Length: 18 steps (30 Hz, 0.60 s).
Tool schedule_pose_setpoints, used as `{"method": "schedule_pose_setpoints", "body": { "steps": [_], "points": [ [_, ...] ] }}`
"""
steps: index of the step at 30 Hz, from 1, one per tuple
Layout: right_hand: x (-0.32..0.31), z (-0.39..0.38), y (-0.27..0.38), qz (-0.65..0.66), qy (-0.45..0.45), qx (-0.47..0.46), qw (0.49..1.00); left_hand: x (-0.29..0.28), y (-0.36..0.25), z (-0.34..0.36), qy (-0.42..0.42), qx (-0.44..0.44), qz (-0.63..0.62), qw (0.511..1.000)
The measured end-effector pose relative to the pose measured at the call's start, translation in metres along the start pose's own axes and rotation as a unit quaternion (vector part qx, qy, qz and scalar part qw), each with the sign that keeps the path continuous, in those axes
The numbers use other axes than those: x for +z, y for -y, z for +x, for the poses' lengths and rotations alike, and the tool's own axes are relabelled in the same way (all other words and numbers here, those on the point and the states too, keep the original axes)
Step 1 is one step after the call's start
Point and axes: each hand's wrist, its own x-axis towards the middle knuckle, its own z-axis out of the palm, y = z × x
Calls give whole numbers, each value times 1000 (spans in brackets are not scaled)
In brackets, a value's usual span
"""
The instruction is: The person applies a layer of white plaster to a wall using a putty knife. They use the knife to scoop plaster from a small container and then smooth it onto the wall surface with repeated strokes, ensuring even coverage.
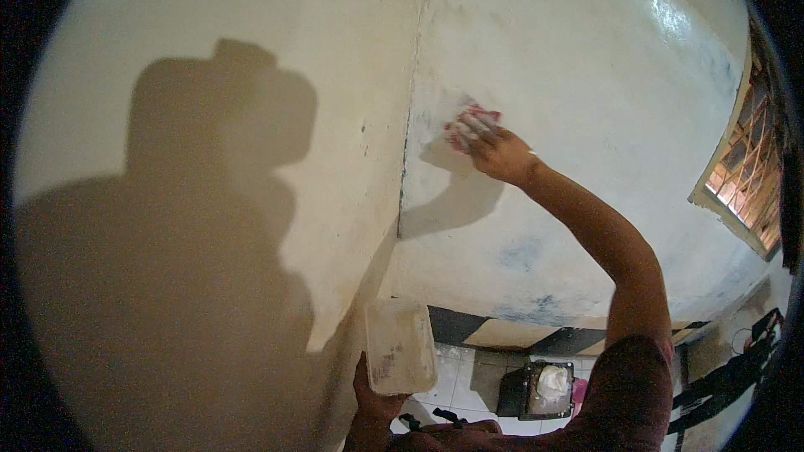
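My right hand (501, 153) is closed on a crumpled red-and-white cloth (471, 128), held against the cream wall (569, 75) just right of the corner. Slight blur softens the cloth and fingers. Low in the view, my left hand (378, 398) grips the near left edge of a pale rectangular plastic tub (400, 343). Greyish smears mark the tub's inside. The left fingers are partly hidden behind it.
The left wall (352, 117) carries my shadow and meets the other wall at a cracked corner. A barred window (745, 167) is at right. Below are black-and-cream tiles (511, 333) and a black box (536, 393) with a white bag (553, 383) on the floor.
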Motion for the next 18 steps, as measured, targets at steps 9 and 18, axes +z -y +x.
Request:
{"method": "schedule_pose_setpoints", "body": {
  "steps": [9,18],
  "points": [
    [-63,-67,-4,-35,-34,-12,999,4,7,18,1,-16,76,997],
    [64,4,79,-8,4,-23,1000,11,3,-4,-62,-29,15,998]
  ]
}}
